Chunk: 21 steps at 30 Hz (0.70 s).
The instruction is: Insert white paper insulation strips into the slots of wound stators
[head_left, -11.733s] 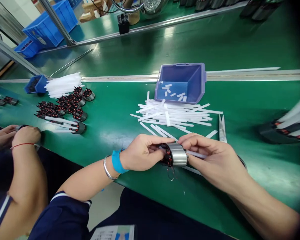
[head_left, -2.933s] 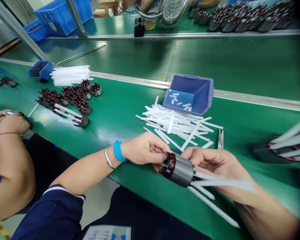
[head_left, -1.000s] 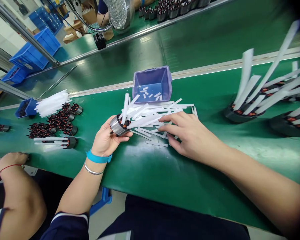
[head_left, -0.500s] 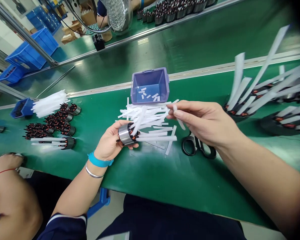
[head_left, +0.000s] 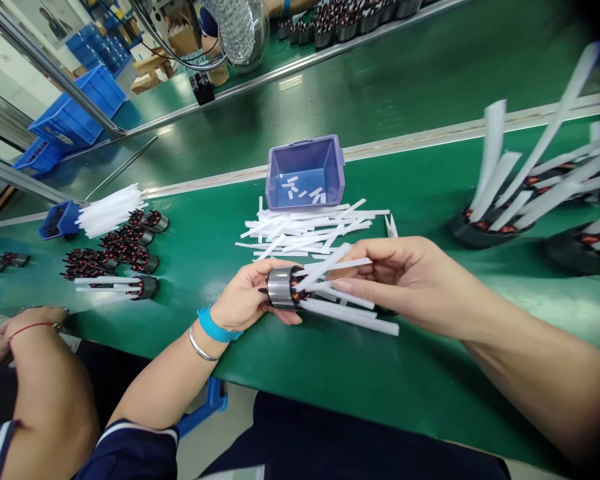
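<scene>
Landmark: purple bin (head_left: pixel 300 159), short white pieces (head_left: pixel 288 185) lying inside. Silvery cylindrical core (head_left: pixel 283 288) held on the near side of the purple bin, past the loose strips, tilted nearly onto its side, coppery end to the right. Left hand (head_left: pixel 243 297) wrapped round the core, fingers and thumb closed on it. Several white strips (head_left: pixel 350 315) project from the coppery end. Right hand (head_left: pixel 405 283) is among these, near side and right of the purple bin, thumb and fingers drawn together; fingertips partly hidden, cannot tell whether one strip is pinched. Heap of loose strips (head_left: pixel 305 235) directly before the purple bin; scissors (head_left: pixel 391 225) to its near right, mostly covered. Strip-filled cores (head_left: pixel 490 230) well right of the purple bin; bunch of small cores (head_left: pixel 113 250) well left of it
</scene>
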Available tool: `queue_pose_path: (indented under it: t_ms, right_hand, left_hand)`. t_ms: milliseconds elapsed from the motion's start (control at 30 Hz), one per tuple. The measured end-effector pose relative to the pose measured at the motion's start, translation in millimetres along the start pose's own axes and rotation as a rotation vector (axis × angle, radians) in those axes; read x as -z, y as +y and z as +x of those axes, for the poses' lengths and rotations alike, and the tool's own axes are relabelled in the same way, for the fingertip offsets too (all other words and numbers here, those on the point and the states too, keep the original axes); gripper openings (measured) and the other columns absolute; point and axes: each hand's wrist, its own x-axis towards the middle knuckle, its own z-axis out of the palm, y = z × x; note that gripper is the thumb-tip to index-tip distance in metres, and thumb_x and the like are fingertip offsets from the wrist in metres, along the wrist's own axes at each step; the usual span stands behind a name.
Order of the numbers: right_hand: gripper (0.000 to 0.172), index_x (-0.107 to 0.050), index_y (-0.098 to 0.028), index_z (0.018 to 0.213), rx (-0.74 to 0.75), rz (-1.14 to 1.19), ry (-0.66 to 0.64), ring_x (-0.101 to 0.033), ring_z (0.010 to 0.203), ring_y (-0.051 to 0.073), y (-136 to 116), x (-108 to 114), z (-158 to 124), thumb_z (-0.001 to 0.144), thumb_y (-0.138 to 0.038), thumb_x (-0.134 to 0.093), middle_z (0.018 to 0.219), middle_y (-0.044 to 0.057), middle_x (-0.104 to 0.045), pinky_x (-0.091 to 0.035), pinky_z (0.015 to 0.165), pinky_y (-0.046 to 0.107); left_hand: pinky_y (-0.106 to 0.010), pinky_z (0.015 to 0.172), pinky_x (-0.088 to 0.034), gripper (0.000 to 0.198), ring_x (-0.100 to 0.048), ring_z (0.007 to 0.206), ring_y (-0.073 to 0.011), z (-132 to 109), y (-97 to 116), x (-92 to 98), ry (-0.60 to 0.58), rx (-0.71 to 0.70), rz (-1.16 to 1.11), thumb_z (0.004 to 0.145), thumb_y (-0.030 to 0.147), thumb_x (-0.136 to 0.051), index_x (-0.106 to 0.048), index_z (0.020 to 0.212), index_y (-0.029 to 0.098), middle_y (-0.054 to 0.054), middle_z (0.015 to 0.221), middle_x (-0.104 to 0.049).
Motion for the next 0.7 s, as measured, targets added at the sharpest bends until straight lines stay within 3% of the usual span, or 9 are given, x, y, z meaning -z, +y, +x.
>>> queue_pose_path:
  t_ms: [133,267,467,700]
  right_hand:
    - [0.02,-0.074,-0.021,0.082,0.091,-0.047,-0.019,-0.065,0.07,0.016,3,-10,-2,0.075,-0.04,-0.073,0.088,0.006,-0.068,-0.056,0.06,0.027]
    - [0.026,-0.071,-0.019,0.073,0.058,-0.064,0.131,-0.067,0.073,0.019,8,-16,1,0.065,-0.043,-0.079,0.081,0.006,-0.069,-0.058,0.072,0.032]
    - [0.022,-0.063,-0.02,0.061,-0.041,-0.131,0.214,-0.059,0.058,0.014,21,-18,2,0.057,-0.034,-0.079,0.065,0.002,-0.061,-0.05,0.052,0.023]
    - [0.029,-0.063,-0.021,0.067,-0.154,-0.217,0.223,-0.057,0.056,0.014,42,-12,-1,0.056,-0.038,-0.084,0.068,0.002,-0.063,-0.047,0.049,0.023]
  left_hand:
    - [-0.025,0.052,-0.061,0.041,-0.072,0.057,-0.0202,-1,1,-4.3,-0.038,0.043,-0.032,0.071,0.025,-0.074,-0.066,0.11,0.015,-0.006,0.077,-0.074]
    - [-0.022,0.056,-0.06,0.048,-0.075,0.069,-0.0225,-2,2,-7.8,-0.05,0.039,-0.03,0.068,0.021,-0.074,-0.064,0.115,0.016,-0.007,0.086,-0.074]
    - [-0.022,0.06,-0.059,0.059,-0.074,0.072,-0.0191,-3,-8,-16.4,0.009,-0.007,0.151,0.067,0.015,-0.074,-0.06,0.124,0.015,-0.012,0.106,-0.07]
    - [-0.019,0.049,-0.053,0.04,-0.068,0.056,-0.0123,1,-20,-20.6,0.084,-0.067,0.195,0.078,0.017,-0.064,-0.063,0.117,0.01,-0.01,0.089,-0.07]
